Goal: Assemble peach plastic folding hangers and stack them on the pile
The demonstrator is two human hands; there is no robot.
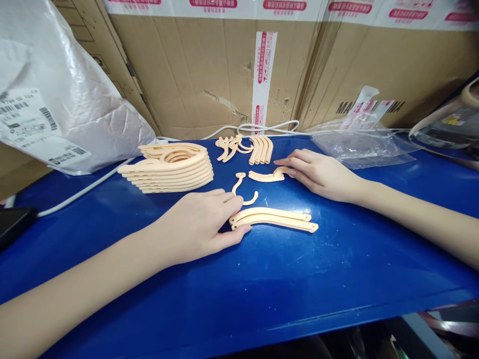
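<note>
Long curved bars (275, 222): laid side by side on the desk (337, 279), their left ends pinched by the left hand.
Left hand (204, 224): fingers closed on those ends, from both sides.
Loose hook (251, 201): lying just beyond the bars, beside the left fingers.
Short curved pieces (262, 177): set beyond the bars, overlapped at the right end, which is gripped by the right hand.
Right hand (322, 172): fingers closed there, partly hiding the pieces.
Farther parts: hooks (228, 148) heaped beside short bars (262, 150).
Hangers (170, 174): stacked at left.
Backdrop: desk bordered by cardboard (194, 75).
</note>
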